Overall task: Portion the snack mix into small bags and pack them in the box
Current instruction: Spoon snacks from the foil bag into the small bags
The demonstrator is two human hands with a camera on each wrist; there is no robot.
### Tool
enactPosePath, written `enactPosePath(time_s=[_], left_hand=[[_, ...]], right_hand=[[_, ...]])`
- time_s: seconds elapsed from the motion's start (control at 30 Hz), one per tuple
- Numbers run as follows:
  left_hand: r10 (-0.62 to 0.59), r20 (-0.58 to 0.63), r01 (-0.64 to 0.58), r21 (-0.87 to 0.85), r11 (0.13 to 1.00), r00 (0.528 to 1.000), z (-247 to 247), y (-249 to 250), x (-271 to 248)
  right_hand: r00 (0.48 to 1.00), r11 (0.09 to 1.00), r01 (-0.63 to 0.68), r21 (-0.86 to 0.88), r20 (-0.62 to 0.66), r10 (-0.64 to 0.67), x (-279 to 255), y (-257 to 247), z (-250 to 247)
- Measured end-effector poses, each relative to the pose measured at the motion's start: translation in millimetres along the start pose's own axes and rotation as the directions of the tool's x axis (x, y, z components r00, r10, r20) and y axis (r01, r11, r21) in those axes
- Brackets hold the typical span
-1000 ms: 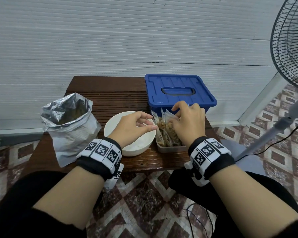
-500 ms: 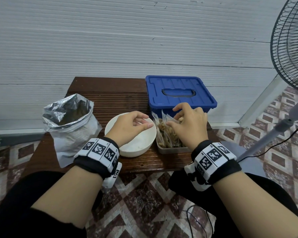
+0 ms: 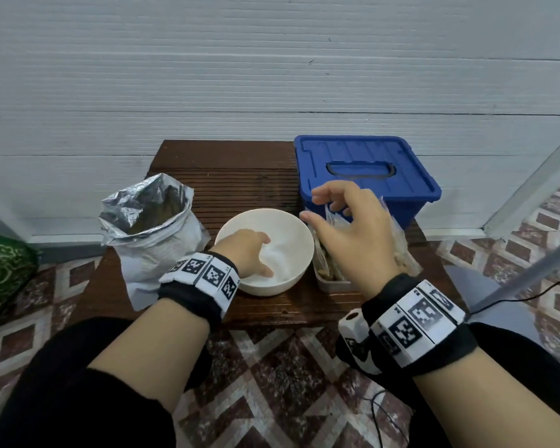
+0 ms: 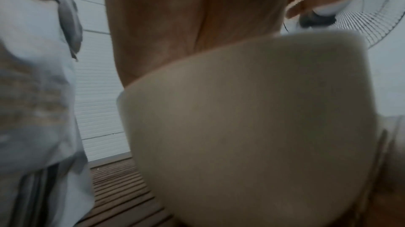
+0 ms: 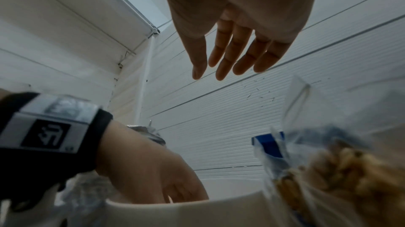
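Filled small bags stand upright in a tray on the counter — light, crinkly, slippery; pinch the top. Right hand hovers over them, fingers spread, empty. Left hand reaches into the bowl; grip hidden.

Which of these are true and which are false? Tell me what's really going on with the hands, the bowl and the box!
1. The left hand reaches into the white bowl. True.
2. The blue box has its lid off. False: the lid is on.
3. The right hand is a tight fist. False: its fingers are spread, holding nothing.
4. The filled small bags stand in a clear tray right of the bowl. True.
5. The foil bag lies flat and sealed. False: it stands open.
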State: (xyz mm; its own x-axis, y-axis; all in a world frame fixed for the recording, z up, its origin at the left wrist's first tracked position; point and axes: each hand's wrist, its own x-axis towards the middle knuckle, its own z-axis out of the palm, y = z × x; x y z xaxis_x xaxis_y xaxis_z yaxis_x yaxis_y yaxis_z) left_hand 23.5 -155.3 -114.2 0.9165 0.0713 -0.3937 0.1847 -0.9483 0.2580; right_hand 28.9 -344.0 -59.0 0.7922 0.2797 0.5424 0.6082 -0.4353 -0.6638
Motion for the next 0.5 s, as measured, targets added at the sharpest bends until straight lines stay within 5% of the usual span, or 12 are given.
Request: enactPosePath(time_s=[0.13,0.37,0.5], left_hand=[[-0.020,0.124,-0.004,0.185,0.983,0.992,9,1,9],[0.018,0.006,-0.019,0.229,0.973,1.000,8,3,5],[0.000,-0.011,0.001,0.113,0.994,1.000,-2,1,1]], right_hand=[[0.999,0.990,-0.043,0.135,0.039,0.038,3,-8,3],[0.991,0.966,-0.130,0.222,0.043,0.124,3,-6,7],[0.983,0.954,-0.182,0.237,0.065,0.172,3,-3,10]])
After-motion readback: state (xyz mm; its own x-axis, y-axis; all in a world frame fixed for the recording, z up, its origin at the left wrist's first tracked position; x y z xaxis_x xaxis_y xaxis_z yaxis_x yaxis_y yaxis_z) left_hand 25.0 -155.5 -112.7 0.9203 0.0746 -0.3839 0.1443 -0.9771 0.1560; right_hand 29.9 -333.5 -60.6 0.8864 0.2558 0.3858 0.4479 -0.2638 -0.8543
